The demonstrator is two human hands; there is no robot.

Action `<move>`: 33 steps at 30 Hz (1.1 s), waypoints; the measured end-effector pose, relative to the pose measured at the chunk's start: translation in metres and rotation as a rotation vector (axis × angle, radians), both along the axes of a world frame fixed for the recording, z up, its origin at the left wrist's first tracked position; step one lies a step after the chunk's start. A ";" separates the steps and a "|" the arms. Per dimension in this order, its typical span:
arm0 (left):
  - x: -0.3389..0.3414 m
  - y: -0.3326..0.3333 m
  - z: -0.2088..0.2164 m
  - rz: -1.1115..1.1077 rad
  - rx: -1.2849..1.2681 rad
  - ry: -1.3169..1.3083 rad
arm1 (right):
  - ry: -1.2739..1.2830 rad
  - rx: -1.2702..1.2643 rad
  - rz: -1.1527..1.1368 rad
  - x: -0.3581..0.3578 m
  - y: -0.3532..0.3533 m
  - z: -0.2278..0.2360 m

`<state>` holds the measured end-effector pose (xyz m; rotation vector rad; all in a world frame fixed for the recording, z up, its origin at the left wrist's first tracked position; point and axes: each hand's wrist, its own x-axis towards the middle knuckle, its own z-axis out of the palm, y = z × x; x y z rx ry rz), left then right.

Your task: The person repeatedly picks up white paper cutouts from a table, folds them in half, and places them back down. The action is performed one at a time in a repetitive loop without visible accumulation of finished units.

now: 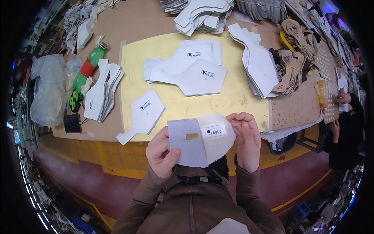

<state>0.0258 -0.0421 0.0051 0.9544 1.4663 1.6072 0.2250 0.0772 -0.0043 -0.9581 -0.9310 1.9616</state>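
1. While both hands grip it, a white cut piece point(202, 140) with a small label hangs just in front of the yellow cutting mat point(241, 99).
2. Left hand point(161, 152): closed, thumb pinching the piece's grey left flap.
3. Right hand point(245, 136): fingers curled, pinching its right edge.
4. On the mat: three more labelled white pieces point(187, 70).

A green bottle point(88, 64) lies left of the yellow mat point(233, 99), clear plastic bag point(48, 91) beside it.
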 end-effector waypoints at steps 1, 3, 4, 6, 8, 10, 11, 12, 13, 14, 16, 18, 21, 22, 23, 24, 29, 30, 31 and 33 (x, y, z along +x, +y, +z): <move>0.000 0.001 0.002 -0.008 -0.003 0.026 | 0.056 -0.056 0.019 0.001 0.002 0.005; 0.001 0.002 0.005 -0.028 -0.023 0.034 | 0.109 -0.115 0.034 0.003 0.003 0.013; 0.001 0.002 0.006 -0.022 -0.030 0.059 | 0.105 -0.117 0.030 0.003 0.003 0.016; 0.000 0.001 0.006 -0.032 -0.017 0.051 | 0.108 -0.133 0.025 0.001 0.004 0.017; -0.002 0.001 0.005 -0.054 0.019 0.061 | 0.122 -0.161 0.020 0.000 0.005 0.016; -0.004 0.001 0.004 -0.043 0.049 0.034 | 0.163 -0.246 0.023 0.000 0.006 0.014; -0.005 0.001 0.003 -0.015 0.053 0.011 | 0.146 -0.310 0.001 0.000 0.006 0.014; -0.007 0.001 0.001 0.014 0.057 -0.012 | 0.219 -0.307 0.007 0.001 0.004 0.015; -0.009 0.001 -0.001 0.032 0.069 -0.010 | 0.254 -0.328 -0.007 0.002 0.002 0.017; -0.013 0.001 -0.003 0.050 0.081 -0.008 | 0.310 -0.337 -0.005 0.003 0.000 0.019; -0.017 0.002 -0.009 0.089 0.094 0.005 | 0.328 -0.268 -0.057 0.004 -0.002 0.019; -0.021 0.004 -0.016 0.144 0.082 0.026 | 0.321 -0.147 -0.106 0.005 0.000 0.016; -0.021 0.010 -0.028 0.187 0.039 -0.011 | 0.213 0.006 -0.173 0.003 0.008 0.002; -0.021 0.012 -0.030 0.148 -0.065 0.047 | 0.158 0.002 -0.177 0.004 0.010 -0.002; -0.021 0.014 -0.032 0.096 -0.184 0.120 | 0.118 -0.001 -0.177 0.005 0.012 -0.007; -0.020 0.015 -0.033 0.044 -0.305 0.191 | 0.029 0.022 -0.143 0.005 0.013 -0.011; 0.004 0.029 -0.033 0.251 -0.192 0.734 | -0.260 0.091 -0.003 0.001 0.010 -0.028; 0.010 0.030 -0.030 0.140 -0.144 0.659 | -0.259 0.085 -0.004 0.000 0.008 -0.028; 0.015 0.031 -0.027 0.050 -0.068 0.582 | -0.256 0.077 -0.004 -0.002 0.007 -0.028; 0.025 0.037 -0.023 -0.095 -0.096 0.452 | -0.222 0.050 -0.001 -0.004 0.005 -0.027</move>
